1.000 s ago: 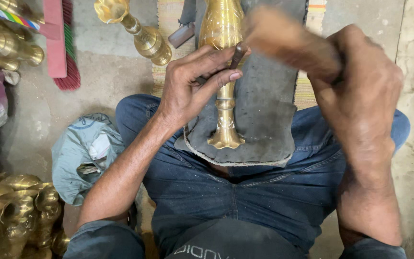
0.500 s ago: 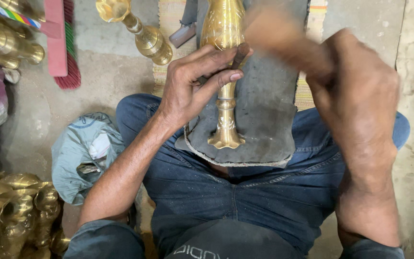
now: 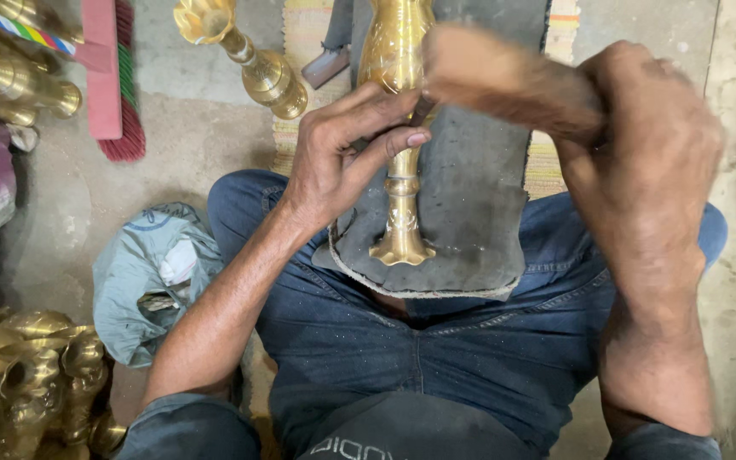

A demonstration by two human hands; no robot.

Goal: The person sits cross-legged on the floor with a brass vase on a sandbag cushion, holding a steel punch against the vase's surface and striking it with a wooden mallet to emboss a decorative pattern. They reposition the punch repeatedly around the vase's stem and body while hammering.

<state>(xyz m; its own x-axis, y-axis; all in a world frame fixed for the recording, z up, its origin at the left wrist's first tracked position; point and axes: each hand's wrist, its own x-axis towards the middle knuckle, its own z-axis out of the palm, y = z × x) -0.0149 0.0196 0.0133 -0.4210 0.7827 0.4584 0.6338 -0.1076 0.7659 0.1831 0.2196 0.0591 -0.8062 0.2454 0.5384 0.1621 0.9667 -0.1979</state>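
- The brass vase [image 3: 395, 128] lies lengthwise on a dark grey pad [image 3: 462, 213] spread over the person's lap; its top runs out of the picture, so the mouth is cut off.
- The left hand [image 3: 334, 162] is closed round the narrow stem of the brass vase, fingers curled over it and the thumb beneath; whatever small tool sits between those fingertips is too hidden to make out.
- The right hand [image 3: 649, 162], to the right of the brass vase, is clenched tight on a wooden mallet [image 3: 504, 81], whose head is a brown blur (sharp edges are lost entirely) just beside the vase's swelling body.
- The brass vase itself is golden and shiny, with a bulging upper body, a ringed slender neck and a flared, scalloped foot [image 3: 402, 249] pointing toward the person's belly.
- Left of the brass vase, on the concrete floor, another brass piece [image 3: 244, 60] lies tilted; further left is a pink-handled broom [image 3: 112, 94].
- Well to the lower left of the brass vase sit a crumpled grey cloth bag [image 3: 155, 273] and a cluster of brass wares [image 3: 27, 375], partly cropped by the edge.
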